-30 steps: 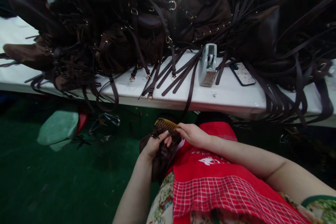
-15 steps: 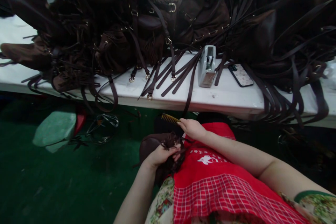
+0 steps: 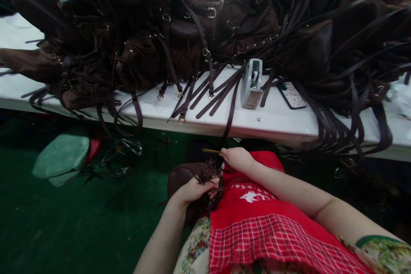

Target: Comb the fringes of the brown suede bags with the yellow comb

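My left hand [image 3: 197,189] is closed on a dark brown fringed bag [image 3: 180,177] on my lap. Strands of its fringe [image 3: 207,172] stick up above the thumb and fingers. In my right hand [image 3: 238,159], just above and to the right, is a yellowish comb [image 3: 211,151]. The fingers wrap its near end, and the rest points left over the fringe, seen nearly edge-on. Comb and fringe look slightly apart. The bag's lower part is hidden behind my left hand and wrist.
Dark brown bags [image 3: 218,30] with straps and buckles are piled on the white table [image 3: 154,117]. A grey tape dispenser [image 3: 252,83] and a phone [image 3: 291,95] lie near its front edge. Below left, a green stool seat [image 3: 62,156] stands on the green floor.
The comb has turned so its teeth no longer face me, and it has dropped slightly towards the fringe. My left hand keeps its hold, with more strands now standing up.
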Demonstrator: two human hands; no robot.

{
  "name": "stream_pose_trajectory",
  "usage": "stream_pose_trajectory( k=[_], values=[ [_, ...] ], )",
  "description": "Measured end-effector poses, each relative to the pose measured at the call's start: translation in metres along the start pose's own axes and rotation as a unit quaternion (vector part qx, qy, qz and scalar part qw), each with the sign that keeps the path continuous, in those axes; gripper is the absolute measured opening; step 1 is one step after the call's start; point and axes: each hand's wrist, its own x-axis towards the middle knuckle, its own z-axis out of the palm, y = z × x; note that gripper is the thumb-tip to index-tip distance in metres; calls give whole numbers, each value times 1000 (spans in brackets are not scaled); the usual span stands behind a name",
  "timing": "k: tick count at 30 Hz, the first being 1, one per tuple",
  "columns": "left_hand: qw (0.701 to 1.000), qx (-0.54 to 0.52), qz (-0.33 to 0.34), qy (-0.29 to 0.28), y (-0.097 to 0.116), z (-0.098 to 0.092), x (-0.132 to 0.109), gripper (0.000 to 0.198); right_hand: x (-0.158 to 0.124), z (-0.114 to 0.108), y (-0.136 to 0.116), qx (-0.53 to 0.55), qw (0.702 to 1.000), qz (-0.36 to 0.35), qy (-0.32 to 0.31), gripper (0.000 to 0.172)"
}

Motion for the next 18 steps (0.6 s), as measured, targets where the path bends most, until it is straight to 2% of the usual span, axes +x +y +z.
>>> stream_pose_trajectory(
  k=[2,4,6,8,10,12,14,15,16,18],
  values=[
    [1000,1,6,9,-1,0,-2,40,3,0,8,54,998,18,38,40],
    [999,1,9,37,-4,1,-1,40,5,1,13,159,985,17,67,38],
    [997,7,6,78,-5,3,2,40,5,4,17,293,953,1,78,31],
    [988,26,11,152,-4,2,8,36,6,7,20,409,908,-11,93,26],
    [967,86,41,235,0,-8,14,33,5,7,25,474,873,0,117,30],
    [921,163,81,343,4,-28,17,41,4,3,31,497,857,25,131,35],
    [844,209,73,489,5,-55,12,52,3,-2,36,503,854,43,125,38],
    [805,218,35,550,4,-69,6,55,2,-4,39,506,853,49,118,40],
    [780,219,-20,586,1,-82,0,56,1,-6,41,509,852,54,111,41],
    [768,199,-125,596,-10,-99,-17,53,0,-6,43,512,851,57,102,42]
  ],
)
